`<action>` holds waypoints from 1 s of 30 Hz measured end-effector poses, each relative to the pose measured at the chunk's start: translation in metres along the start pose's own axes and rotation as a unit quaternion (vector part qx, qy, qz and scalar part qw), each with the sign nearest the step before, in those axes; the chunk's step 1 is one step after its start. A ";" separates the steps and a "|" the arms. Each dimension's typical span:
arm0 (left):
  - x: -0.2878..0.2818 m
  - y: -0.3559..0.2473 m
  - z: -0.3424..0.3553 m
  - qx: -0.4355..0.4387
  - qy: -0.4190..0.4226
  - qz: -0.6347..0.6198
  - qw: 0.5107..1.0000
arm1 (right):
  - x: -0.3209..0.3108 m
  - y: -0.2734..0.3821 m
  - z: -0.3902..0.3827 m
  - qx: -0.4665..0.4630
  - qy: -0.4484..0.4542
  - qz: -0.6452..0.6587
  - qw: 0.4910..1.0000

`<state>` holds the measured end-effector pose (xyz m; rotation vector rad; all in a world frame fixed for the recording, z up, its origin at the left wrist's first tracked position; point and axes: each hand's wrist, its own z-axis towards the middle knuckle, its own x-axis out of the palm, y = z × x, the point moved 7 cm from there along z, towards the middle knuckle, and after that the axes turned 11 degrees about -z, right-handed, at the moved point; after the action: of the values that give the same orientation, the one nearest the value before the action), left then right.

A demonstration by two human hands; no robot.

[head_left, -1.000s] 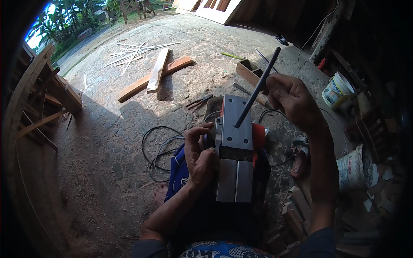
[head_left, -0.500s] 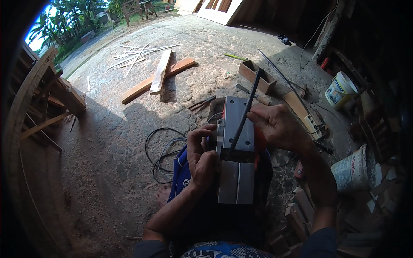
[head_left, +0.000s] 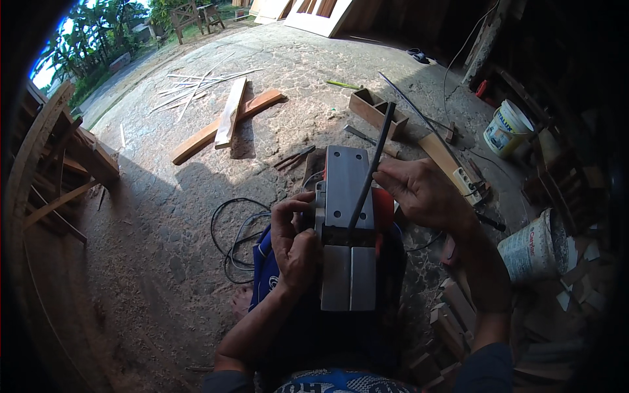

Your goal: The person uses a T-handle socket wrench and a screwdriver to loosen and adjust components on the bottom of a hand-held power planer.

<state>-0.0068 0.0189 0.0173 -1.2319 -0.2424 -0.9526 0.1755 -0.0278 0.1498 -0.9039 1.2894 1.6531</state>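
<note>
An electric hand planer lies sole up over my lap, its two flat metal plates facing me and red housing showing at its right side. My left hand is closed on the planer's left side, fingers curled near the gap between the plates. Between its thumb and fingers, my right hand pinches a long, thin dark bar. The bar slants across the front plate, its lower end at the gap and its upper end sticking out past the planer. What its lower end touches inside the gap is hard to make out.
Ahead lie a chisel, an open wooden box and crossed boards. A black cable coils left of my knee. Buckets and wood offcuts stand and lie at the right. A wooden frame is at the left.
The whole view has shifted slightly, so the surroundings sit further left. Against the planer, my right hand and the bar have moved a little to the right, and the bar stands slightly steeper.
</note>
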 end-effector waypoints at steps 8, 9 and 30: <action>0.002 0.001 0.001 0.005 0.006 0.005 1.000 | -0.005 -0.005 -0.009 0.005 -0.013 -0.001 1.000; 0.003 0.000 0.001 0.004 0.004 0.008 1.000 | -0.004 -0.006 -0.010 0.003 -0.017 -0.005 1.000; -0.001 0.000 0.001 0.013 0.011 0.015 1.000 | 0.012 -0.003 0.000 0.012 -0.001 0.008 1.000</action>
<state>-0.0069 0.0206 0.0170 -1.1980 -0.2185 -0.9340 0.1733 -0.0252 0.1384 -0.8781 1.3164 1.6474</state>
